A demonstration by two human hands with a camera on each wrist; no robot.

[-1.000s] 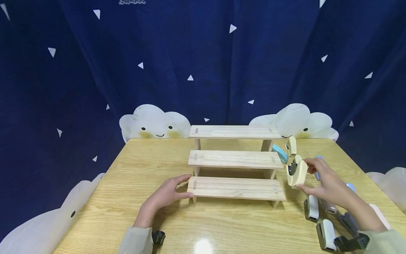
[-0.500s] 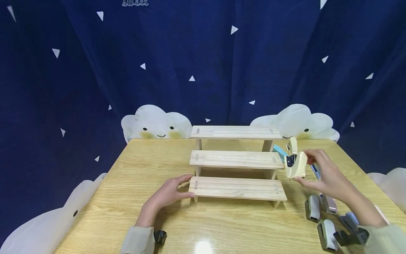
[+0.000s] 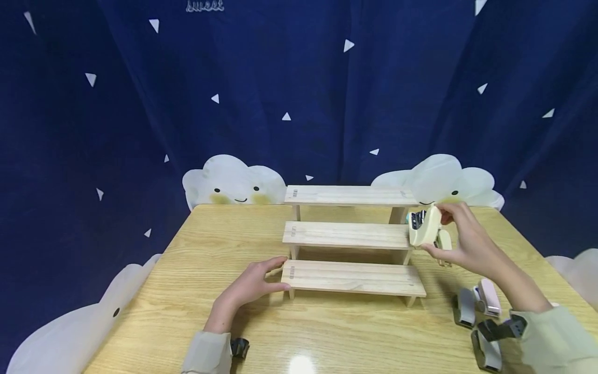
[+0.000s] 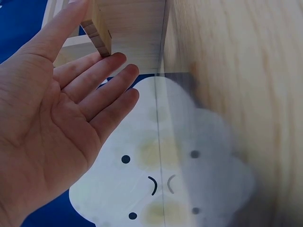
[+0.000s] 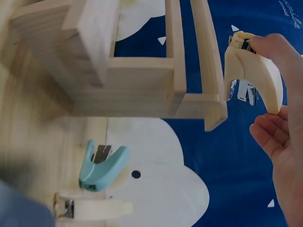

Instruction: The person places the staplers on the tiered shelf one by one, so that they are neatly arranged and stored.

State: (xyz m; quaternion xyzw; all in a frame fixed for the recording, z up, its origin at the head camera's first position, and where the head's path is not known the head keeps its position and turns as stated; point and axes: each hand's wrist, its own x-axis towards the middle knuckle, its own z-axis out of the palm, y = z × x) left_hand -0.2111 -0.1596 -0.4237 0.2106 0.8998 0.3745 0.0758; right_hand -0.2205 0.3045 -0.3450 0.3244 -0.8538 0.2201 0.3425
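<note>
A cream stapler [image 3: 426, 227] is off the table, pinched between the thumb and fingers of my right hand [image 3: 467, 241]. It overlaps the right end of the middle board of a three-step wooden shelf [image 3: 345, 232] in the head view; whether they touch I cannot tell. In the right wrist view the held stapler [image 5: 255, 71] has its arms spread apart. My left hand [image 3: 254, 283] is at the left end of the shelf's lowest board [image 3: 352, 277], thumb in front and fingers behind. The left wrist view shows these fingers fairly straight, beside the board's end.
Another cream stapler [image 3: 445, 245] and a teal stapler [image 5: 104, 165] lie right of the shelf. Nearer me are a pink stapler [image 3: 489, 297] and two grey ones, one [image 3: 464, 307] behind the other [image 3: 487, 350]. A dark blue curtain [image 3: 261, 78] hangs behind the table.
My right hand has moved up and left with the cream stapler, bringing it to the right end of the middle board. The left hand stays at the lowest board.
</note>
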